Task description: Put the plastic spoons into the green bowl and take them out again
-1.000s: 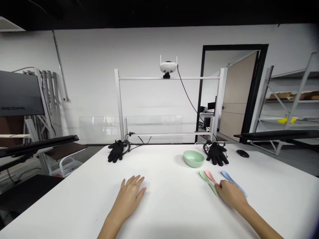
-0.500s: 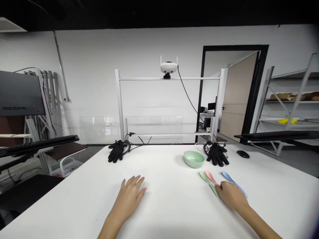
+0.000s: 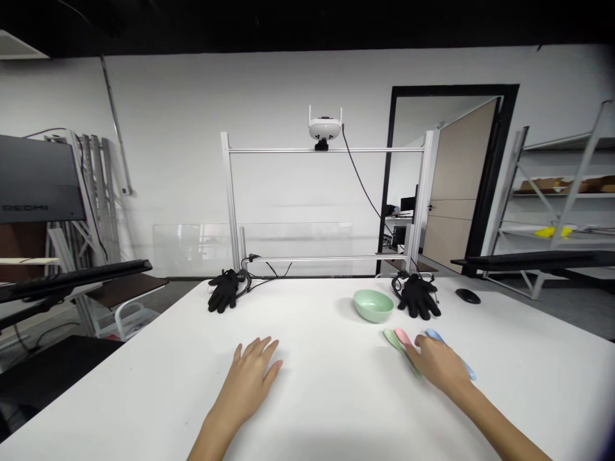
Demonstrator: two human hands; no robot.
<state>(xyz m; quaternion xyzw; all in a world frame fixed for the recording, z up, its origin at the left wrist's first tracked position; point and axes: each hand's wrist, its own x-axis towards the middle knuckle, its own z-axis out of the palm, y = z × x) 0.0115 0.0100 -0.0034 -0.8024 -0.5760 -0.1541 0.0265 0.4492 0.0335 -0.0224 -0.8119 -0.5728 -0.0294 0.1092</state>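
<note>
The left hand (image 3: 250, 379) is spread wide, while the right hand (image 3: 439, 363), its hold impossible to tell, partly hides the green spoon (image 3: 393, 339) and pink spoon (image 3: 401, 335) at its left and blue spoon (image 3: 434, 334) rightward.

Bowl (image 3: 373, 307) on table (image 3: 312, 403) — behind, left of spoons (image 3: 402, 335) | glove (image 3: 418, 298) right of bowl | mouse (image 3: 467, 296) right of glove

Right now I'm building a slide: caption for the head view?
Right hand partly covering pink spoon, green spoon and blue spoon; green bowl beyond; left hand spread palm-down.
</note>
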